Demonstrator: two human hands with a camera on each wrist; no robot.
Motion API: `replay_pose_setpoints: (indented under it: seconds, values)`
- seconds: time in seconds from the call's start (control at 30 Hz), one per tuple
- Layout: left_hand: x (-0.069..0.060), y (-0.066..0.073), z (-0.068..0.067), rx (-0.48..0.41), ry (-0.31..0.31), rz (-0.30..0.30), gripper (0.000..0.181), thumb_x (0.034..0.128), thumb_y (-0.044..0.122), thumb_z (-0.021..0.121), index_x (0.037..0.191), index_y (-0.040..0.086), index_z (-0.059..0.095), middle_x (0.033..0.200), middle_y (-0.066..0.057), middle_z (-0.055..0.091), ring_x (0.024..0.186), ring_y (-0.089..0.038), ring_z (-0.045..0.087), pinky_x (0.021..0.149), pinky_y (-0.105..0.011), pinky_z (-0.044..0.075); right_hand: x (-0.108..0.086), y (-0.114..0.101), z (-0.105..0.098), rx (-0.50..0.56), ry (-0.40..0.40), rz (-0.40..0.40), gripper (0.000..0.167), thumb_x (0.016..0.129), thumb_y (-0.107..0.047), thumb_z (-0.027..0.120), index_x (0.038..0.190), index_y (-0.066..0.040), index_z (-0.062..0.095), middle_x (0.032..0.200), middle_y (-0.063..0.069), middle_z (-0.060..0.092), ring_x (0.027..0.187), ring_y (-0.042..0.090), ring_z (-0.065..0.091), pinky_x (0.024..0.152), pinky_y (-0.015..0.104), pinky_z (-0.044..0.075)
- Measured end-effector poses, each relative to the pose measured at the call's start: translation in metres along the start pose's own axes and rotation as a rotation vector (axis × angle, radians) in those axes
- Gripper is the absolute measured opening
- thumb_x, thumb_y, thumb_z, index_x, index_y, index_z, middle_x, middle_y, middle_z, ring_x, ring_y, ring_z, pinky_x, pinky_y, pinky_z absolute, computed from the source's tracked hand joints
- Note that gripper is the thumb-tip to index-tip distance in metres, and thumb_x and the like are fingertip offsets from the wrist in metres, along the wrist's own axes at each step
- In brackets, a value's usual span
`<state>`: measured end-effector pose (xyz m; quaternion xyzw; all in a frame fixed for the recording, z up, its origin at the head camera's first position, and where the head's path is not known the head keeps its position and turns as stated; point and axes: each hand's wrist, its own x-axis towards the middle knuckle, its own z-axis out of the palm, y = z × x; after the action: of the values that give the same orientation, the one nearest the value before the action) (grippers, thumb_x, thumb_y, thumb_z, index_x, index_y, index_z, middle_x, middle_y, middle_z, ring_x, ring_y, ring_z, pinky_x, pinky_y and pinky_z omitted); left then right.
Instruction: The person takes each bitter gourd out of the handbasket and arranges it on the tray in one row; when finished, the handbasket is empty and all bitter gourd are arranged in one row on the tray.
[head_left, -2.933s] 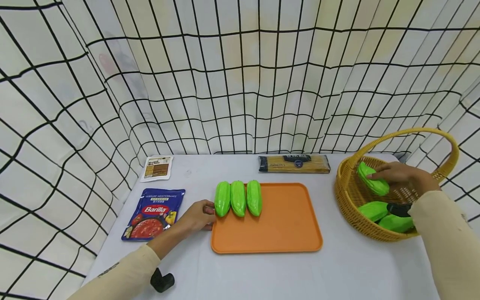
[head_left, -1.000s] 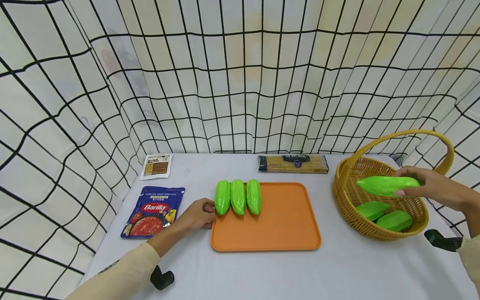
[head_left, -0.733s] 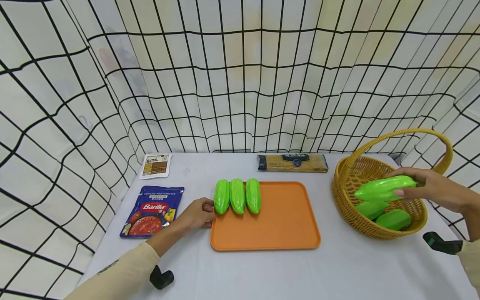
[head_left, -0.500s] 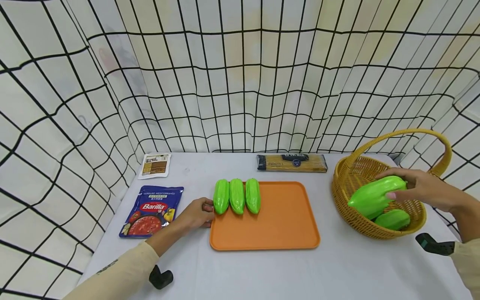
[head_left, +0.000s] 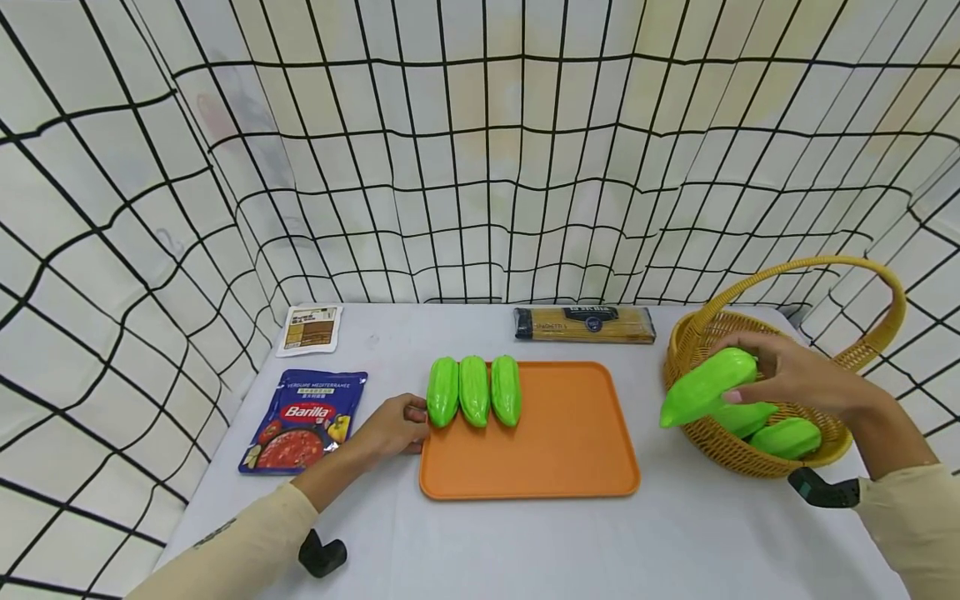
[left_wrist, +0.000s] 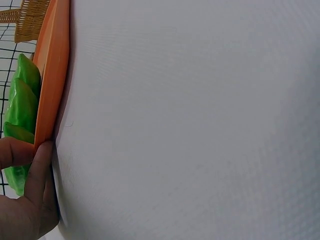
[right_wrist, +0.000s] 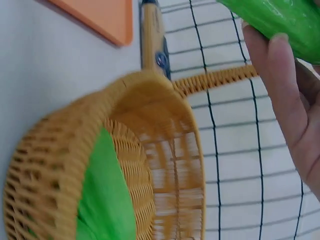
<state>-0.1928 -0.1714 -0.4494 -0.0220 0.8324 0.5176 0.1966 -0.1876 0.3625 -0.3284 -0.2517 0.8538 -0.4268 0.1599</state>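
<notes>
In the head view my right hand [head_left: 787, 379] grips a glossy, ridged, cucumber-like green vegetable [head_left: 708, 387], tilted over the left rim of a wicker basket [head_left: 712, 450]. Thumb and fingers hold its upper end in the right wrist view. Two similar green vegetables [head_left: 786, 439] lie inside the basket. With thumb above the rim and fingers below, my left hand [left_wrist: 30, 185] pinches the left edge of an orange tray [head_left: 562, 442]. Three more green vegetables [head_left: 474, 392] lie side by side along the tray's upper left.
A blue Barilla sauce pouch [head_left: 303, 422] lies left of the tray. Behind it is a small white-and-brown packet [head_left: 310, 329]. A spaghetti pack [head_left: 585, 325] lies behind the tray. The basket's tall handle [head_left: 810, 262] arches up at the right. Black-lined white curtains [head_left: 480, 150] surround the table.
My right hand has lifted a green vegetable from inside the basket and carried it left, to over the near-left rim. My left hand stays at the tray's edge.
</notes>
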Motion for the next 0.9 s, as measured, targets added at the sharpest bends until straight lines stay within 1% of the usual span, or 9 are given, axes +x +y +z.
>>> replay_pose_setpoints:
  seconds: [0.07,0.13,0.23,0.33,0.43,0.53,0.7,0.8,0.9]
  values:
    - [0.000,-0.001,0.000,0.001,0.002,-0.004,0.049,0.0874,0.001,0.064,0.134,-0.009,0.050,0.114,-0.019,0.057,0.093,-0.022,0.064,0.075,-0.034,0.064,0.005,0.000,0.004,0.015,-0.015,-0.008,0.044,0.090,-0.001,0.069,0.130,-0.005,0.052,0.113,0.006,0.063,0.093,0.022,0.067,0.077,0.033,0.061]
    - [0.001,-0.001,0.000,-0.001,0.006,-0.010,0.049,0.0873,0.000,0.064,0.134,-0.008,0.050,0.114,-0.018,0.057,0.092,-0.022,0.064,0.075,-0.034,0.064,0.011,-0.001,0.008,0.019,-0.022,0.001,0.046,0.089,-0.002,0.071,0.132,-0.004,0.052,0.114,0.008,0.064,0.094,0.023,0.067,0.078,0.034,0.061]
    - [0.001,-0.001,-0.001,-0.002,0.008,-0.015,0.049,0.0873,0.000,0.064,0.134,-0.008,0.051,0.114,-0.019,0.057,0.092,-0.022,0.065,0.075,-0.033,0.064,0.018,-0.001,0.014,-0.002,-0.015,0.026,0.051,0.088,-0.008,0.074,0.135,-0.005,0.053,0.115,0.007,0.064,0.097,0.022,0.066,0.080,0.032,0.060]
    - [0.001,-0.001,0.000,-0.003,0.008,-0.012,0.049,0.0871,0.000,0.064,0.133,-0.009,0.050,0.114,-0.019,0.058,0.092,-0.022,0.065,0.075,-0.034,0.064,0.025,-0.001,0.019,-0.006,-0.020,0.034,0.051,0.089,-0.010,0.073,0.136,-0.009,0.054,0.116,0.007,0.065,0.097,0.022,0.064,0.082,0.031,0.059]
    - [0.001,-0.001,0.000,-0.006,0.010,-0.005,0.049,0.0864,0.000,0.064,0.133,-0.009,0.050,0.114,-0.020,0.058,0.091,-0.022,0.065,0.075,-0.034,0.064,0.033,0.000,0.024,0.036,-0.053,0.041,0.048,0.092,-0.009,0.068,0.137,-0.009,0.053,0.113,0.012,0.065,0.091,0.024,0.064,0.075,0.035,0.060]
    - [0.000,0.000,0.001,-0.005,0.016,-0.004,0.049,0.0862,0.000,0.064,0.132,-0.009,0.051,0.113,-0.019,0.058,0.090,-0.021,0.065,0.074,-0.034,0.064,0.039,-0.001,0.030,0.074,-0.079,0.088,0.050,0.095,-0.012,0.065,0.142,-0.010,0.048,0.115,0.015,0.064,0.092,0.024,0.065,0.075,0.038,0.061]
    - [0.000,0.002,0.001,-0.002,0.021,-0.004,0.048,0.0862,-0.001,0.063,0.132,-0.009,0.051,0.112,-0.018,0.058,0.089,-0.021,0.064,0.073,-0.032,0.064,0.050,-0.005,0.042,0.085,-0.083,0.179,0.058,0.097,-0.022,0.066,0.147,-0.010,0.042,0.121,0.019,0.060,0.100,0.027,0.066,0.081,0.040,0.063]
    - [-0.001,0.002,0.001,-0.004,0.023,-0.001,0.048,0.0861,-0.001,0.063,0.132,-0.009,0.051,0.112,-0.018,0.058,0.088,-0.021,0.064,0.072,-0.032,0.064,0.058,-0.006,0.049,0.088,-0.091,0.216,0.059,0.097,-0.026,0.067,0.146,-0.009,0.041,0.121,0.019,0.059,0.100,0.029,0.064,0.081,0.041,0.062]
    - [-0.001,0.001,0.002,-0.010,0.025,0.002,0.048,0.0858,-0.002,0.063,0.132,-0.009,0.051,0.111,-0.018,0.058,0.088,-0.021,0.064,0.072,-0.032,0.064,0.064,-0.005,0.056,0.088,-0.093,0.233,0.059,0.098,-0.029,0.065,0.145,-0.007,0.038,0.122,0.019,0.057,0.104,0.030,0.062,0.082,0.045,0.062]
